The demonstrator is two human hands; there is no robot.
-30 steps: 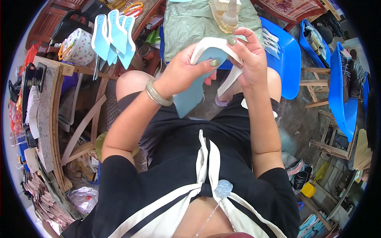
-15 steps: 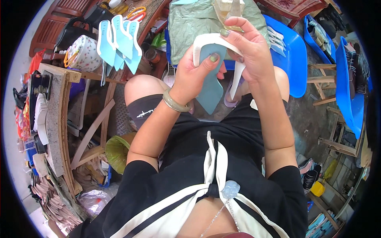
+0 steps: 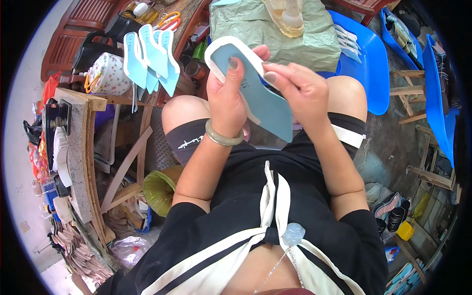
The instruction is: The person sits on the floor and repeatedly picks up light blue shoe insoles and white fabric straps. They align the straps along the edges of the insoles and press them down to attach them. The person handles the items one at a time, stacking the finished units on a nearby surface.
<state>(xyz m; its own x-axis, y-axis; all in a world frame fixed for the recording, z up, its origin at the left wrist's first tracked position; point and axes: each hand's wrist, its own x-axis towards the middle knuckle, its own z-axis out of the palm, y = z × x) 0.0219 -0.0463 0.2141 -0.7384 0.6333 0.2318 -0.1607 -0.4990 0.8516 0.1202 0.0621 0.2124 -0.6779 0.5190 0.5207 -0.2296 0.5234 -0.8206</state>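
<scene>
A blue insole (image 3: pixel 265 105) with a white strip (image 3: pixel 215 46) along its edge is held over my lap, its pointed end toward me. My left hand (image 3: pixel 227 101) grips it from the left, thumb flat on the blue face and fingers behind. My right hand (image 3: pixel 305 91) pinches the white edging at the right side of the insole. Just beyond, a container of yellowish glue (image 3: pixel 291 28) stands on a green cloth (image 3: pixel 236 32). Several white-edged blue insoles (image 3: pixel 152 54) lie at the left table's edge.
A blue tray (image 3: pixel 371 69) with white-edged pieces lies to the right, with more blue trays (image 3: pixel 442 123) beyond it. Orange-handled scissors (image 3: pixel 169 20) and a flowered container (image 3: pixel 105 73) are on the left table. A lined bin (image 3: pixel 160 191) stands by my left leg.
The insole has turned, its blue face now more toward me. My right hand has moved down along the edge, and the loose strip end that hung there now lies along the insole's right side.
</scene>
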